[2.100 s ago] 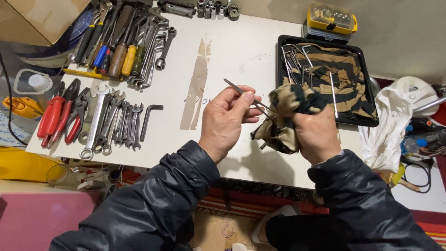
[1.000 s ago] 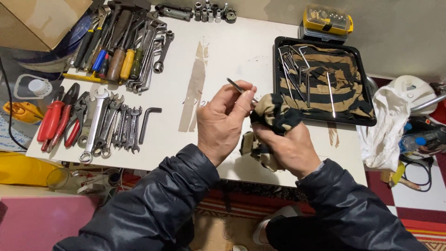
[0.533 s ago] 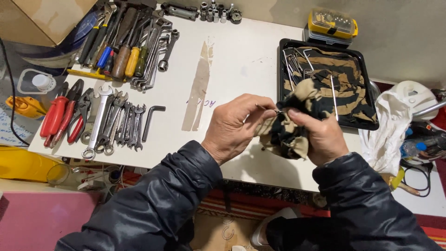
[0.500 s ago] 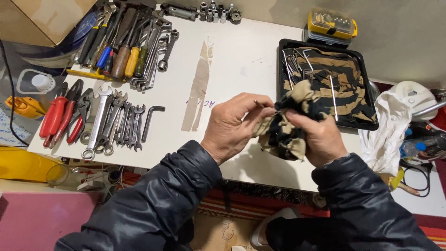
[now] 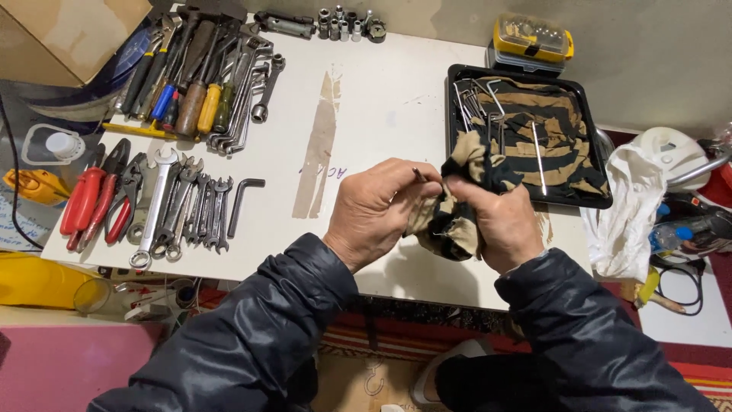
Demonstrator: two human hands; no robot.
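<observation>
My left hand (image 5: 379, 211) pinches a thin metal hex key (image 5: 418, 175), of which only a short dark tip shows above my fingers. My right hand (image 5: 497, 221) is closed around a crumpled tan and black cloth (image 5: 450, 217) pressed against that key. Both hands meet above the near edge of the white table (image 5: 381, 99). Just beyond them a black tray (image 5: 602, 200) lined with the same striped cloth holds several more hex keys (image 5: 476, 99).
Rows of wrenches (image 5: 183, 202), red-handled pliers (image 5: 88, 198) and a lone black hex key (image 5: 242, 200) lie at the left. Screwdrivers (image 5: 191, 84) sit at the back left, sockets (image 5: 347, 21) and a yellow bit case (image 5: 531, 38) at the back. A white bag (image 5: 633, 206) hangs right.
The hex key stuck out long from my left hand before; now the cloth and my fingers cover almost all of it. My hands have closed together.
</observation>
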